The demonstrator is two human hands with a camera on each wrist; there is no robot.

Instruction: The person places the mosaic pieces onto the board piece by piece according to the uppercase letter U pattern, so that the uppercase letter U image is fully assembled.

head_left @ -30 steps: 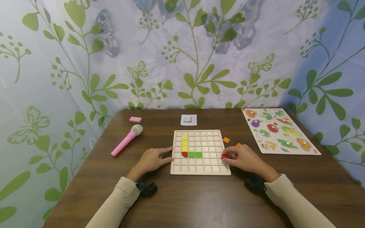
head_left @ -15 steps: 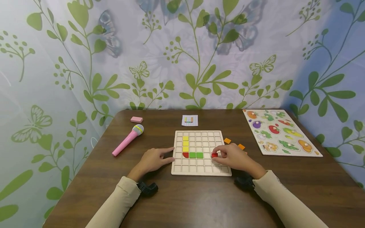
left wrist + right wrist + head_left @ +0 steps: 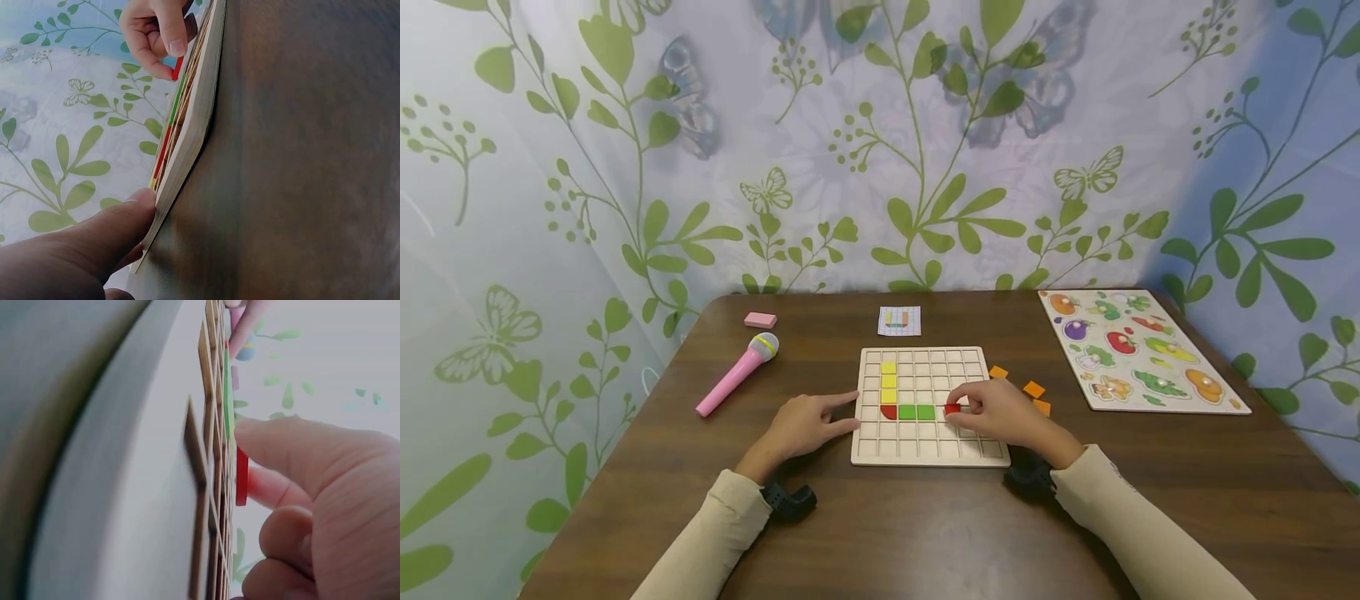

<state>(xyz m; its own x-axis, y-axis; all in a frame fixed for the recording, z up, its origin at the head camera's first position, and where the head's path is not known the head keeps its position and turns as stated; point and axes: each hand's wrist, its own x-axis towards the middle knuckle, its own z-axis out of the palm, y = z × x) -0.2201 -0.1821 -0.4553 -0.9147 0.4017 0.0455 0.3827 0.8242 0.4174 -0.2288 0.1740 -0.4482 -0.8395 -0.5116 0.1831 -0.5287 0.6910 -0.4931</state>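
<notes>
A wooden grid board (image 3: 880, 450) lies on the table. Its left part carries a column of yellow tiles (image 3: 889, 382), a red tile with a rounded corner (image 3: 888, 412) below them, and two green tiles (image 3: 907, 412) to the right of that. My left hand (image 3: 797, 427) touches the board's left edge with straight thumb and forefinger. Between thumb and forefinger, my right hand (image 3: 1003, 412) pinches a red tile (image 3: 952, 409) just right of the green ones. In the right wrist view this red tile (image 3: 242, 478) stays close to the grid; contact with it is unclear.
Several orange tiles (image 3: 1033, 389) lie right of the board, partly behind the right hand. A pattern card (image 3: 899, 322) sits beyond the board. The vegetable puzzle (image 3: 1097, 396) is at the right; a pink microphone (image 3: 730, 382) and pink block (image 3: 760, 320) are at the left.
My right hand has moved left with the red tile, from the board's right edge to near the green tiles. The left hand has kept its place at the edge.
</notes>
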